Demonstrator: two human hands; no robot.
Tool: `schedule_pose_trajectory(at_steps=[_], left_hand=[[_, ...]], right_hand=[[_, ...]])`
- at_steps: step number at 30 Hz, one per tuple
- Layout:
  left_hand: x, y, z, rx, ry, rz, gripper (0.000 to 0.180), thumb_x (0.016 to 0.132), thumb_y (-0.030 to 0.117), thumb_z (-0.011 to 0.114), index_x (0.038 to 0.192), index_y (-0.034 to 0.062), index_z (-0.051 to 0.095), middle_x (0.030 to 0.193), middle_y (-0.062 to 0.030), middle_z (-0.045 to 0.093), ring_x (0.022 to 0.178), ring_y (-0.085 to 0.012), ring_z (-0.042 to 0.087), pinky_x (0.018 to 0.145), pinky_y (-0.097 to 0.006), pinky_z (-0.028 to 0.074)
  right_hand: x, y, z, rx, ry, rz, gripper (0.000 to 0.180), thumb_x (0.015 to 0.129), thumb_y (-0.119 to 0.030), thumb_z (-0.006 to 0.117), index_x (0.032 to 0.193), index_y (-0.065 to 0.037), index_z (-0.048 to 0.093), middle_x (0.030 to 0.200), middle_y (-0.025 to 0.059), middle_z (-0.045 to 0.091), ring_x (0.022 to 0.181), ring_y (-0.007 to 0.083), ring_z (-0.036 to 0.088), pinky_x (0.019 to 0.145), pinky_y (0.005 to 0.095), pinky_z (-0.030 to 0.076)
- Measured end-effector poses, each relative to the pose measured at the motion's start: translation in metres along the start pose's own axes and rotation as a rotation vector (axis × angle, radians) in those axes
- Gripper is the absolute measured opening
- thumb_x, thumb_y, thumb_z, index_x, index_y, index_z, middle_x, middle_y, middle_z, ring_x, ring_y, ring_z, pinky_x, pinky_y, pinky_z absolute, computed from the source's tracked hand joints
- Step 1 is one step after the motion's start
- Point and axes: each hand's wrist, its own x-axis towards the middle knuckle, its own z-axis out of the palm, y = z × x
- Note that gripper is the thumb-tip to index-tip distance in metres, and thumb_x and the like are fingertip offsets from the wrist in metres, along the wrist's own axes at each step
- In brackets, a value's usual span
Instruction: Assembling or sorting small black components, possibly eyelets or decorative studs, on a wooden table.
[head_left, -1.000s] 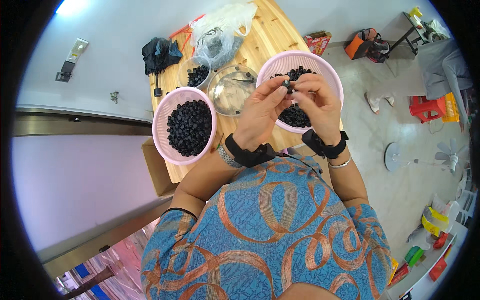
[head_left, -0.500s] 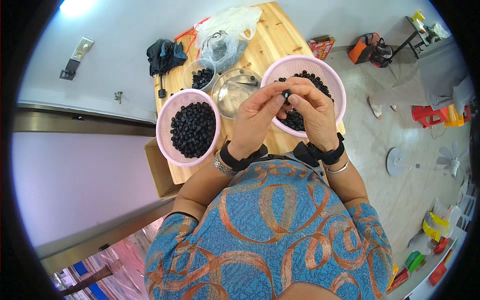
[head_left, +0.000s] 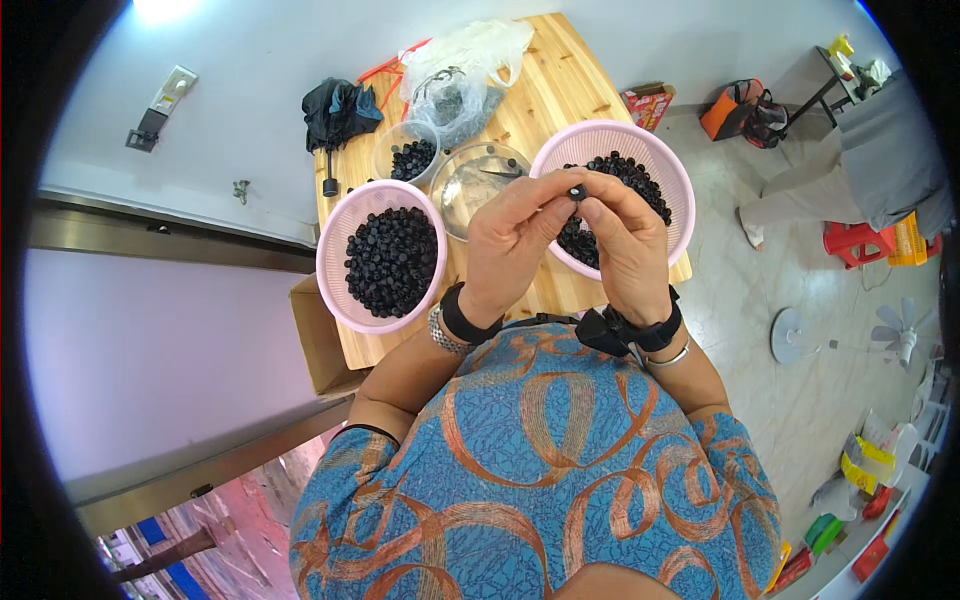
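Both hands meet above the near-left part of the right pink basket (head_left: 665,160). My left hand (head_left: 508,232) and my right hand (head_left: 633,240) are closed, pinching one small black cap (head_left: 577,192) between thumbs and fingertips. A pale spot shows on the cap's face. Black pieces (head_left: 640,178) of like size lie in the right basket, partly hidden behind my hands. To the left stands another pink basket (head_left: 331,262), holding a large heap of black caps (head_left: 392,262).
Between the baskets lie a clear round lid (head_left: 462,192) with a dark slim tool on it and a clear tub (head_left: 383,155) of black pieces. Behind are plastic bags (head_left: 465,75) and a folded umbrella (head_left: 340,112). Another person (head_left: 835,190) stands at right, near a fan (head_left: 900,335).
My fingers have shifted slightly around the cap, which has turned a little. The view has moved slightly. At right, the other person's legs show more fully.
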Motion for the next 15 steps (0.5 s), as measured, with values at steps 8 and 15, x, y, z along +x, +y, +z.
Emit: schedule_pose_trajectory(at_steps=[8, 15], left_hand=[[-0.002, 0.014, -0.005, 0.027, -0.076, 0.088, 0.027, 0.085, 0.003, 0.057, 0.112, 0.0001, 0.055, 0.095, -0.0057, 0.061, 0.079, -0.0070, 0.054, 0.068, -0.018, 0.043], [-0.006, 0.008, -0.019, -0.457, -0.033, -0.296, 0.021, 0.082, 0.002, 0.060, 0.102, 0.0009, 0.056, 0.095, -0.0066, 0.062, 0.077, -0.0083, 0.057, 0.065, -0.019, 0.046]], right_hand=[[-0.001, 0.006, -0.009, 0.250, -0.077, 0.002, 0.019, 0.082, 0.002, 0.055, 0.101, 0.002, 0.056, 0.101, 0.0087, 0.059, 0.091, 0.0134, 0.056, 0.082, 0.0253, 0.045], [0.001, 0.001, -0.020, 0.404, -0.087, 0.054, 0.021, 0.082, 0.000, 0.056, 0.102, 0.003, 0.055, 0.095, 0.0111, 0.061, 0.080, 0.0140, 0.058, 0.074, 0.0249, 0.048]])
